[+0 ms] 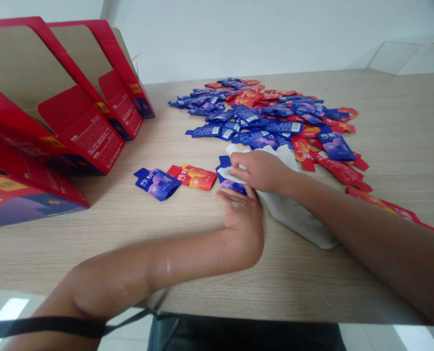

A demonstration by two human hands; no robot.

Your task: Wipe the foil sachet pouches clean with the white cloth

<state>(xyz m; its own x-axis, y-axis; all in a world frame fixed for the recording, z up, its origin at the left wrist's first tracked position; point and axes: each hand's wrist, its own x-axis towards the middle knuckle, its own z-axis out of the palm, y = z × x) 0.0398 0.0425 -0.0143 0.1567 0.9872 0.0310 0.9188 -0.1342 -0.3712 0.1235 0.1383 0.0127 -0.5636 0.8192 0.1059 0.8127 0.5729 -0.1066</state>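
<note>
A blue pouch (226,183) with a purple fruit picture lies flat on the table in front of me, partly covered. My left hand (241,207) presses on its near edge, fingers bent over it. On the pouch's upper part, my right hand (259,168) grips a white cloth (297,214) that trails toward me under the forearm. Just left of these, a red pouch (195,177) touches another blue pouch (158,184). Beyond the hands spreads a heap of blue and red pouches (253,114).
Several open red cardboard boxes (81,131) stand in a row along the table's left side. A clear plastic piece (394,57) sits at the back right by the wall. Some red pouches (396,209) lie on the wooden table (129,229), beyond my right forearm.
</note>
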